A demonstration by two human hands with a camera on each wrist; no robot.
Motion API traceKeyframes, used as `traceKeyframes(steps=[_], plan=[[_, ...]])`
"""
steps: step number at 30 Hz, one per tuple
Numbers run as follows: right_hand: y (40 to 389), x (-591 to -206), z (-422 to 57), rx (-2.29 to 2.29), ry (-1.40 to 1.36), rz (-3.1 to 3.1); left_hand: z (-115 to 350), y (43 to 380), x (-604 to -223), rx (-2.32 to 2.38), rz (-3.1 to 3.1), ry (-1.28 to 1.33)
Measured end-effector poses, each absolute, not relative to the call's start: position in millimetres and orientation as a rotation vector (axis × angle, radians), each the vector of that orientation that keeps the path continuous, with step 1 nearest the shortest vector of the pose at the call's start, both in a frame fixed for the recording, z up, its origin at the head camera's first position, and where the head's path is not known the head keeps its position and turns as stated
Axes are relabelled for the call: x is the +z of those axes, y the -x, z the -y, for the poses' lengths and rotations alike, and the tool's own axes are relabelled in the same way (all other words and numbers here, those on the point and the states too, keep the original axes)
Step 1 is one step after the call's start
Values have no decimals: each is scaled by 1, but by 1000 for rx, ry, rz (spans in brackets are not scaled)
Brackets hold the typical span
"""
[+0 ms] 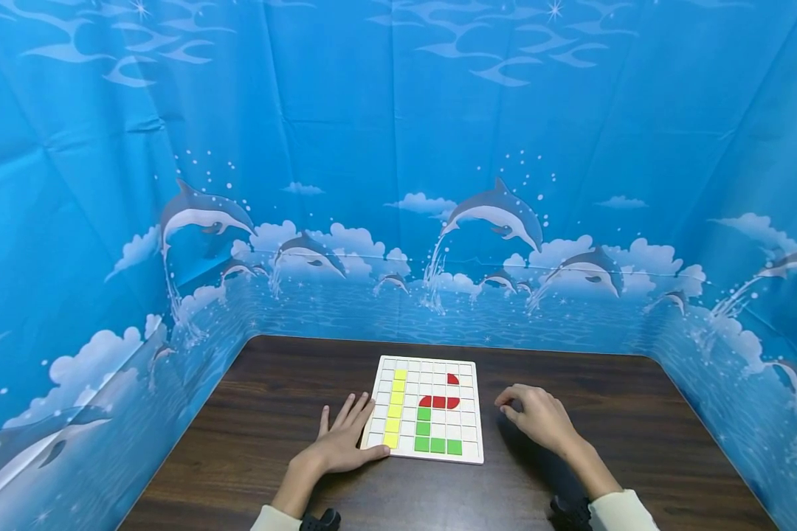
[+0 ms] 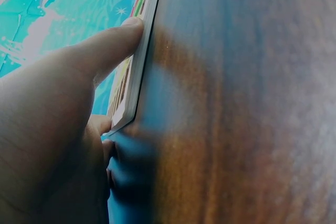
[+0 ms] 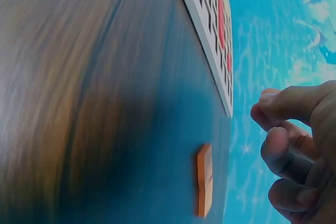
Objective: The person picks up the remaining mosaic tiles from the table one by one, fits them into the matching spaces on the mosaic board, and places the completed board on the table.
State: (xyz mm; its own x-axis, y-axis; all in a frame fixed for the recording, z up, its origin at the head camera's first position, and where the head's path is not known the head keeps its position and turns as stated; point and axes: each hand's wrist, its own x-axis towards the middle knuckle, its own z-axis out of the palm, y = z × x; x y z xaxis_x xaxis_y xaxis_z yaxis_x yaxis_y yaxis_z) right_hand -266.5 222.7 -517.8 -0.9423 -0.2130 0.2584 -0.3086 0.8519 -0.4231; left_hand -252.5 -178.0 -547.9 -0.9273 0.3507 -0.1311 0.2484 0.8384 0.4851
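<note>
Where the head view looks down, my left hand (image 1: 342, 442), fingers spread, steadies the board's (image 1: 409, 414) near left corner mid-table (image 1: 272, 398); pushing harder could skew it. Just right of it, my right hand (image 1: 543, 417) is curled. By the left wrist view, my thumb (image 2: 118, 43) is on the near edge; a slip might jolt the coloured tiles (image 1: 422, 444). The right wrist view shows nothing between my curled fingers; a careless dip could scatter the orange pieces (image 3: 206, 195), right of the board.

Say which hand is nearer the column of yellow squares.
Left. The left hand touches the left side of the board, its thumb by the near end of the yellow column; the right hand is beyond the board's right edge.
</note>
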Motion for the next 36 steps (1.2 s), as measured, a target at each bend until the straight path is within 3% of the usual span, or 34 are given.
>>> traceKeyframes(steps=[17, 36], plan=[[267, -531, -280, 668, -309, 2879, 176, 251, -543, 637, -2815, -433], [267, -539, -286, 594, -309, 2951, 177, 250, -544, 712, -2802, -478]])
